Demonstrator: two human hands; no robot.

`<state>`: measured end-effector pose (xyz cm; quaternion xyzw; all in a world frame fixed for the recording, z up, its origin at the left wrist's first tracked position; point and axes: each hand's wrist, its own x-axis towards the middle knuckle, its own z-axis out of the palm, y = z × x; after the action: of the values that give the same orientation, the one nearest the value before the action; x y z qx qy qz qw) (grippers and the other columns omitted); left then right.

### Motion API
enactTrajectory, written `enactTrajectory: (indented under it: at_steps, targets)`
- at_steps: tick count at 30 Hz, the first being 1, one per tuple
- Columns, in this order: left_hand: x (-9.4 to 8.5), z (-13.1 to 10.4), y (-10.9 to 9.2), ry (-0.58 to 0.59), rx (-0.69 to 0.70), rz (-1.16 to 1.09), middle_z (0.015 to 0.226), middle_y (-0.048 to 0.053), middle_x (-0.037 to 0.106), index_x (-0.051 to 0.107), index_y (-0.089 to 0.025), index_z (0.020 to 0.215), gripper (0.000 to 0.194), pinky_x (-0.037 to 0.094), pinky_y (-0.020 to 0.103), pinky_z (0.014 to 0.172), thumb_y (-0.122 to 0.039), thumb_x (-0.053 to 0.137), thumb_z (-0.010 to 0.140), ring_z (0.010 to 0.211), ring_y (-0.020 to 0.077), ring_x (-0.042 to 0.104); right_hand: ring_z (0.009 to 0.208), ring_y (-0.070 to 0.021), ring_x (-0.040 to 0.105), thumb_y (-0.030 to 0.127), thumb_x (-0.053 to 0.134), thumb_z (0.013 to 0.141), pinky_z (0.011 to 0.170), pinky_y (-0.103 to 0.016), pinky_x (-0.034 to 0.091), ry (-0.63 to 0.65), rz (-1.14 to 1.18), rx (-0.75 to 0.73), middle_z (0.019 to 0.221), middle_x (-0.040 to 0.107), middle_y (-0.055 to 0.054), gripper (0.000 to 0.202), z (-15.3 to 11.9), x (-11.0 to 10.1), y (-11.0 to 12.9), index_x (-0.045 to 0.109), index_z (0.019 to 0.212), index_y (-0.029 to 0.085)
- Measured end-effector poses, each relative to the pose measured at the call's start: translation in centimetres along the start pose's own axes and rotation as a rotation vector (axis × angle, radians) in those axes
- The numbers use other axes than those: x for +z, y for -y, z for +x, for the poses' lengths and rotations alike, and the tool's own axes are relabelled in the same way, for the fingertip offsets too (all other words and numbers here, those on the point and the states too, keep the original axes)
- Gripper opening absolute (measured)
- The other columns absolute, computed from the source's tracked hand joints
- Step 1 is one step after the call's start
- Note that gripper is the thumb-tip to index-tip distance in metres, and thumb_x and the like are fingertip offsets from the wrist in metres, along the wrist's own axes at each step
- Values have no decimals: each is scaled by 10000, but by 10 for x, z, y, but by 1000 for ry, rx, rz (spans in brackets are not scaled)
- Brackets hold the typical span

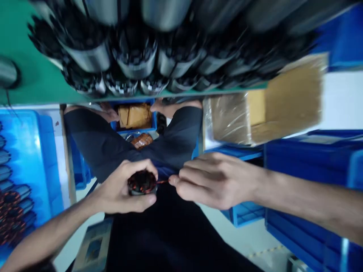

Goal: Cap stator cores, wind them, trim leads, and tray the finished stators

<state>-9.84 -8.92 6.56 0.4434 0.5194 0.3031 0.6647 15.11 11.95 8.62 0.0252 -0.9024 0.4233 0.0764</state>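
Over my lap, my left hand is wrapped round a small cylindrical wound core, its dark end with reddish-orange windings facing up. From the core's right side a thin reddish wire runs to my right hand. The fingers of my right hand are curled and pinched on the wire's end, a short distance right of the core. Motion blur softens the fingertips and the fine detail of the windings.
Metal cylinders with black tops crowd the green shelf above my lap. A blue bin with wound cores stands left. Right are an open cardboard box and blue crates. A small bin lies between my legs.
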Motion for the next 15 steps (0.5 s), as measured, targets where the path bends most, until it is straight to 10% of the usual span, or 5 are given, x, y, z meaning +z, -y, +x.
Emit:
enactTrajectory:
  at_steps: [3,8,11,15]
  targets:
    - [3,-17,23,-63,-180,-278,1089,95,909,831,-213,1383,559,601,342,873,-678,862,1075,967,281,821,616,-143,462,45,693,1195,549,-392,347,-96,-277,-164,713,506,58,393,-6,-24,2,637,862,247]
    - [23,-11,63,-467,-294,-751,902,97,785,832,-187,953,690,611,424,970,-874,769,985,911,305,702,511,-127,480,242,763,1245,493,-383,360,-352,-375,17,656,540,80,210,-7,-98,19,718,1045,288]
    - [31,-2,66,-715,-408,-701,1039,91,784,856,-204,968,680,603,388,926,-882,857,925,1018,314,686,655,-166,708,382,838,1216,582,-390,498,-540,-604,138,821,797,17,134,24,-149,22,855,1090,336]
    - [26,-1,60,-681,-326,-396,1008,65,764,893,-233,1066,757,569,354,878,-971,851,906,977,296,662,816,-188,747,403,866,1192,823,-417,579,-548,-770,258,1042,905,-50,178,88,-206,-11,988,1229,280]
